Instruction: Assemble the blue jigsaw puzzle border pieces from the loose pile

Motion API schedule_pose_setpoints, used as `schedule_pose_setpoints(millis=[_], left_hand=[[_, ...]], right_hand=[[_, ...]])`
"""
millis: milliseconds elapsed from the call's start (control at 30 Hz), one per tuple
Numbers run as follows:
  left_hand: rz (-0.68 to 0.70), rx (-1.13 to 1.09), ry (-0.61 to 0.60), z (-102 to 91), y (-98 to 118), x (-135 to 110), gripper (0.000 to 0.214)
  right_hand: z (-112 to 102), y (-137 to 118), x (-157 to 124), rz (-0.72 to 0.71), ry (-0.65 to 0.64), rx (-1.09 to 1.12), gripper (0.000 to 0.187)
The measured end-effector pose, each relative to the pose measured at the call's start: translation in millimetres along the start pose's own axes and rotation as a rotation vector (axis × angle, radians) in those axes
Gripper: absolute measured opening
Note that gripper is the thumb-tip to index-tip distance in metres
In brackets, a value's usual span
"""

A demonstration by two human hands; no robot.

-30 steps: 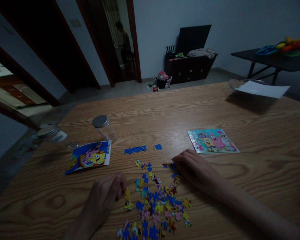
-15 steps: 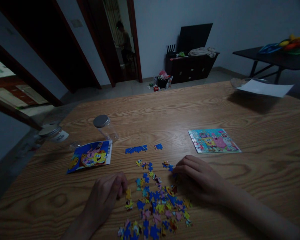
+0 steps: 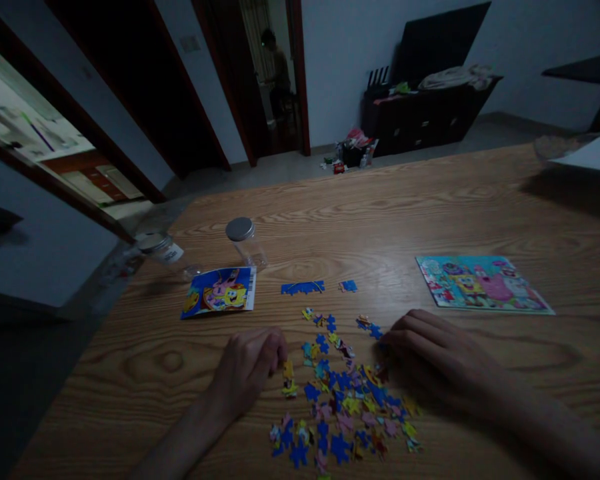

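My right hand (image 3: pixel 443 353) lies spread on light, thin puzzle pieces (image 3: pixel 337 385), best pinched edgewise; my curled left hand's (image 3: pixel 250 367) grip I cannot tell.

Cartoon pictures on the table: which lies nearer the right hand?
The pale turquoise picture, just beyond the right hand. The dark blue picture lies far left, by the jar.

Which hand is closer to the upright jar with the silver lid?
Left. The left hand rests straight in front of the jar, toward the person; the right hand lies well off to the jar's right.
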State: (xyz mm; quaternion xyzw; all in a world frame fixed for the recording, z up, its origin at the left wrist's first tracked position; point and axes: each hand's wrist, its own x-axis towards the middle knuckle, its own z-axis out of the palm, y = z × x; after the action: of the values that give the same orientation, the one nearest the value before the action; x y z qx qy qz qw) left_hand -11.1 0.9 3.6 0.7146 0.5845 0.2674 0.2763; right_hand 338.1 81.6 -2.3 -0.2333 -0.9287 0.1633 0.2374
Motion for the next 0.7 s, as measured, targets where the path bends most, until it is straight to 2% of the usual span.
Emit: schedule_pose_setpoints(millis=[500, 600, 700], left_hand=[[0.008, -0.013, -0.007, -0.6, 1, 0, 0.060], [0.017, -0.011, -0.003, -0.6, 1, 0, 0.060], [0.020, 0.000, 0.001, -0.1, 1, 0, 0.059]], right_hand=[[-3, -2, 5, 0.019, -0.016, 0.007, 0.022], [-5, -7, 5, 0.016, -0.028, 0.043, 0.023], [-8, -19, 8, -0.031, -0.097, 0.046, 0.027]])
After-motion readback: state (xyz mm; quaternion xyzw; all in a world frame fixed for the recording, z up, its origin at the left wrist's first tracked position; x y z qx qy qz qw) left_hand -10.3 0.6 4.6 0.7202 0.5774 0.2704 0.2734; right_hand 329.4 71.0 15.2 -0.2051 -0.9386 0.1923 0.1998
